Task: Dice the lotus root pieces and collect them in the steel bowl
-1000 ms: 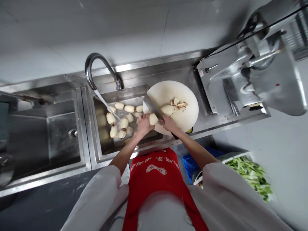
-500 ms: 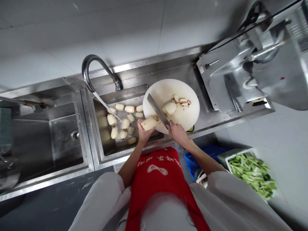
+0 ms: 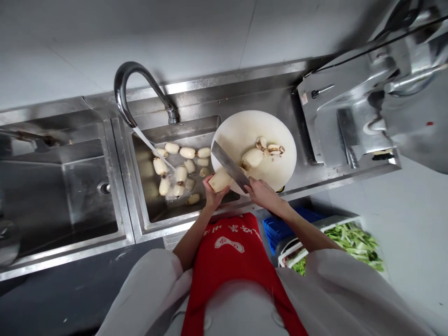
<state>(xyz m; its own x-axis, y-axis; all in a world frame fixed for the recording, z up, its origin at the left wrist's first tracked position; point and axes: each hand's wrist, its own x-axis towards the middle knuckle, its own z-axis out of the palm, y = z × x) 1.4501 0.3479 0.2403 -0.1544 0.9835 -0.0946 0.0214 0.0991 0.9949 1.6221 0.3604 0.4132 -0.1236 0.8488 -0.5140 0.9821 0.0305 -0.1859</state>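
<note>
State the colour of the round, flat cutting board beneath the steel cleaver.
The cutting board is creamy white, best seen in the head view.

The person's apron (image 3: 227, 268) is bright red, printed with white characters and a white emblem (image 3: 229, 244), against off-white sleeves (image 3: 147, 280). The cleaver (image 3: 229, 163) is a plain silver-grey, the root beside its blade (image 3: 220, 179) creamy ivory, the round board (image 3: 236, 133) white, the trimmings (image 3: 275, 149) cream edged with brown, and the roots in the sink (image 3: 187, 152) ivory, several with dark brown ends. The tap (image 3: 122, 91) gleams chrome, the crate (image 3: 275, 228) is vivid blue, the leaves (image 3: 353, 242) are mixed greens, and the wall (image 3: 175, 37) is grey.
</note>
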